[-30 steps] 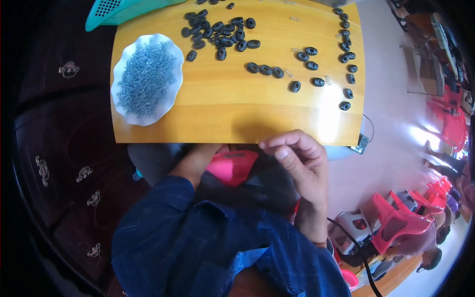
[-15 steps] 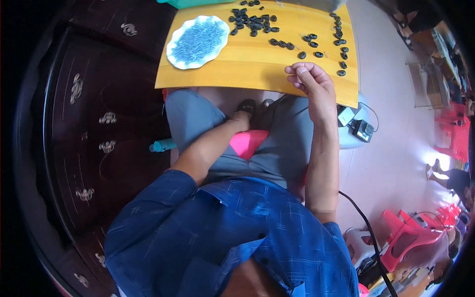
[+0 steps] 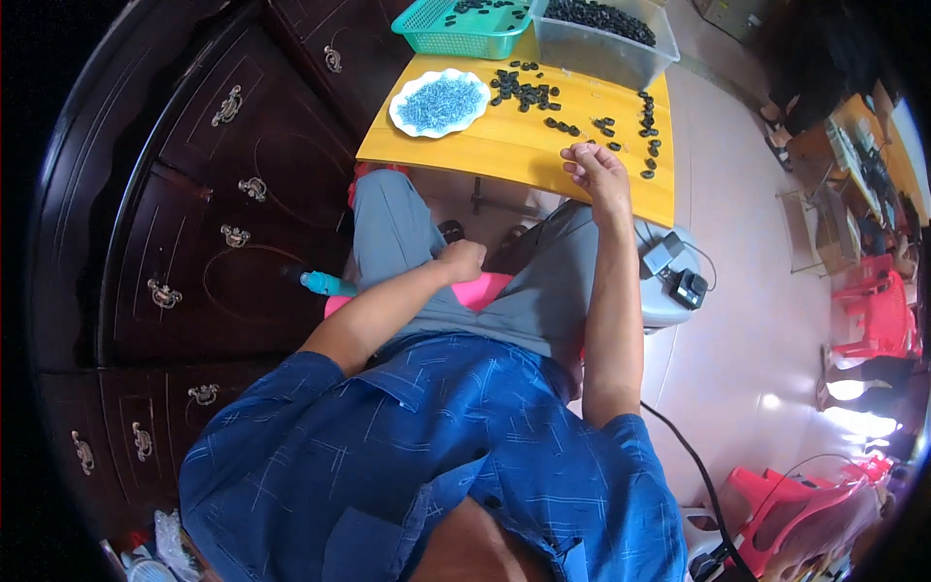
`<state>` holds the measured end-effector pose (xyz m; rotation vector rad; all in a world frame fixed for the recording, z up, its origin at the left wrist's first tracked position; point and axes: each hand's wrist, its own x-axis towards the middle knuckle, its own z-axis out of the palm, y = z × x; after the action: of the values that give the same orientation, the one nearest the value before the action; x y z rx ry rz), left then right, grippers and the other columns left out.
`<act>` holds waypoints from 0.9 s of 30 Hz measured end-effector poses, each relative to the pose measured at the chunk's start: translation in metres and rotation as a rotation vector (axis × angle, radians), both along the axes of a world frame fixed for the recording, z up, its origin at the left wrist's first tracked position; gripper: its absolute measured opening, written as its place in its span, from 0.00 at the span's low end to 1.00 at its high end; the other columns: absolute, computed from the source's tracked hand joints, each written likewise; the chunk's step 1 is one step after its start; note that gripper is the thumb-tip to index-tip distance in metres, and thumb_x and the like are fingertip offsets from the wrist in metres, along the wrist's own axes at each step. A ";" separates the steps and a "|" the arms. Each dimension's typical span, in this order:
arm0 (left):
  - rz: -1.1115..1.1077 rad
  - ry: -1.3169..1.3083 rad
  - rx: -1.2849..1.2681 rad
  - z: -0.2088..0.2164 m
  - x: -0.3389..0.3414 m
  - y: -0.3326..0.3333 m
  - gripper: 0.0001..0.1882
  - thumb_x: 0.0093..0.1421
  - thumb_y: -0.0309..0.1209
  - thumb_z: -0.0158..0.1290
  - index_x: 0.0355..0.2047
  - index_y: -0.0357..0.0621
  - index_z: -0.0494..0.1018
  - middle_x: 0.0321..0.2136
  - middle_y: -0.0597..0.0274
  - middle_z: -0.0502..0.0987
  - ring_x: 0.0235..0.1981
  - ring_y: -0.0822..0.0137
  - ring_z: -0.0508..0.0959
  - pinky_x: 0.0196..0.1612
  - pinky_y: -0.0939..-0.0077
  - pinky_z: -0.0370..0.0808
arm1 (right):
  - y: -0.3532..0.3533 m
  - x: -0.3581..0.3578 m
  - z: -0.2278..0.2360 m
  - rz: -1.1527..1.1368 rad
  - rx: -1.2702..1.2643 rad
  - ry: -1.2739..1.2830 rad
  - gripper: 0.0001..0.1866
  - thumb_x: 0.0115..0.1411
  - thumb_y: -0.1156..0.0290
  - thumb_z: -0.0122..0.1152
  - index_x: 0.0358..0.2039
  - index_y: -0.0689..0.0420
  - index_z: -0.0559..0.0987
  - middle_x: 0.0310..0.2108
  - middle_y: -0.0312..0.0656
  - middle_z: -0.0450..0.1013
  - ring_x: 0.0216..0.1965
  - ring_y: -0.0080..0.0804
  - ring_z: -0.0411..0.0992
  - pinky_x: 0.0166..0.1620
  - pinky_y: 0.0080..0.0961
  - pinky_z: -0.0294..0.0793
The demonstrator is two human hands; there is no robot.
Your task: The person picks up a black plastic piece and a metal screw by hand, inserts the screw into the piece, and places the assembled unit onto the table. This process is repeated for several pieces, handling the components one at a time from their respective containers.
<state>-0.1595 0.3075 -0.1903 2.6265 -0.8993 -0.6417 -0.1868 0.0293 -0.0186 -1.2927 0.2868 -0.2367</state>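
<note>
My right hand (image 3: 601,177) is over the front right part of the yellow table (image 3: 465,158). Its thumb and fingertips are pinched together; anything between them is too small to make out. Beside it lie a few small black oval parts (image 3: 562,127), and more of them stand in a column (image 3: 651,152) along the right edge. My left hand (image 3: 464,260) rests closed above my lap, its palm turned out of sight. A scalloped white plate (image 3: 397,113) at the table's left holds a heap of thin, bluish, clear pieces (image 3: 439,104).
A loose group of black parts (image 3: 525,92) lies mid-table. Behind stand a green basket (image 3: 465,43) and a clear bin (image 3: 621,70), both holding black parts. A stool (image 3: 669,308) carrying a small black device (image 3: 689,288) is at the right; dark drawers (image 3: 194,242) line the left.
The view has shifted, bringing the basket and bin further into sight. My left hand now shows as a closed fist above my lap. My right hand stays pinched near the table's front edge.
</note>
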 end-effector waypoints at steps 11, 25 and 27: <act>0.003 0.053 0.023 0.015 -0.007 -0.006 0.08 0.49 0.25 0.53 0.31 0.45 0.76 0.35 0.49 0.80 0.42 0.47 0.79 0.43 0.53 0.76 | 0.005 0.002 0.008 0.012 0.002 0.001 0.09 0.65 0.64 0.59 0.39 0.55 0.79 0.37 0.36 0.80 0.35 0.20 0.76 0.39 0.17 0.71; -0.010 0.025 0.042 0.019 -0.013 -0.010 0.10 0.51 0.25 0.51 0.35 0.46 0.76 0.38 0.48 0.80 0.43 0.45 0.78 0.45 0.51 0.75 | 0.003 0.004 0.007 0.017 0.009 0.007 0.08 0.65 0.64 0.59 0.39 0.54 0.79 0.37 0.36 0.80 0.35 0.20 0.76 0.39 0.17 0.71; -0.031 0.019 0.051 0.013 -0.012 -0.010 0.10 0.51 0.26 0.51 0.35 0.46 0.76 0.38 0.48 0.80 0.43 0.45 0.79 0.46 0.51 0.74 | 0.001 0.004 0.007 0.028 -0.017 -0.001 0.08 0.66 0.64 0.58 0.41 0.53 0.79 0.38 0.36 0.80 0.36 0.20 0.77 0.39 0.16 0.74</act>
<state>-0.1717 0.2979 -0.1777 2.6508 -0.9322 -0.7058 -0.1827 0.0300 -0.0112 -1.3122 0.2663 -0.2160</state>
